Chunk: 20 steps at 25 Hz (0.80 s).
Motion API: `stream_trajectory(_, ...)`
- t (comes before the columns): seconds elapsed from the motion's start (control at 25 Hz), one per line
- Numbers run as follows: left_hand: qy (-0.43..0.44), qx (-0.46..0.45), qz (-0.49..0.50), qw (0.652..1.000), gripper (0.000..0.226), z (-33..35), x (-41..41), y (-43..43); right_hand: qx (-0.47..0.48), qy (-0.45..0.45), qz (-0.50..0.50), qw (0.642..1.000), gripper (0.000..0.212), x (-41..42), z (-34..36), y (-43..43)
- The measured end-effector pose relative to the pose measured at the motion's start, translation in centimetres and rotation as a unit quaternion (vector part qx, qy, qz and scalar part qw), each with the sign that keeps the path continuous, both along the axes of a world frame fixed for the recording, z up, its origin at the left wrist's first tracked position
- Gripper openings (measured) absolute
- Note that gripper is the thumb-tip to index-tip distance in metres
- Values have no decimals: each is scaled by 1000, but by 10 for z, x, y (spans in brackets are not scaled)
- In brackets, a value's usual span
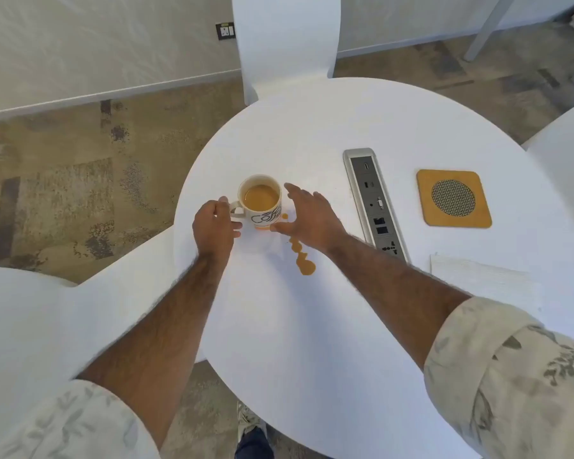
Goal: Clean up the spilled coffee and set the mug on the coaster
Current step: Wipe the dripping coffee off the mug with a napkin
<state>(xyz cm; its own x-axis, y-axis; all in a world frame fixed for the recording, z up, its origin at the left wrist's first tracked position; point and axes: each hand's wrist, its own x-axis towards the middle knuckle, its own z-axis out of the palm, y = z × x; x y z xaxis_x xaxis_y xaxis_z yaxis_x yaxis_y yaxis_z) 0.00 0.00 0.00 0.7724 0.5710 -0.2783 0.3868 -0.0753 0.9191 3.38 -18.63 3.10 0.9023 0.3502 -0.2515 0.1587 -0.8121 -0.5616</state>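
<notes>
A round white table (362,309) stands on mottled tan and grey carpet (63,193), with a silver and grey power socket strip (375,203) set into its top. White moulded chairs (284,38) ring it. A black wall socket plate (225,31) sits low on the pale wall.

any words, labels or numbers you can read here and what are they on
"Coffe": black script on the side of the mug; the end is hidden by the right hand.
Power strip set in the table: sockets only, any markings too small to read.
Coaster: no text.
</notes>
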Motion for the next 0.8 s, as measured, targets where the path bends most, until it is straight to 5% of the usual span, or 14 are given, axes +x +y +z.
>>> stream_trajectory(0.52, 53, -34, -32, 997, 51, 1, 26, 0, 80, 30, -8, 996, 78, 18, -14, 20)
stream_trajectory(0.8, 61, -114, -31, 991, 35, 4, 26, -1, 132, 31, -37, 990, 70, 22, -14, 27)
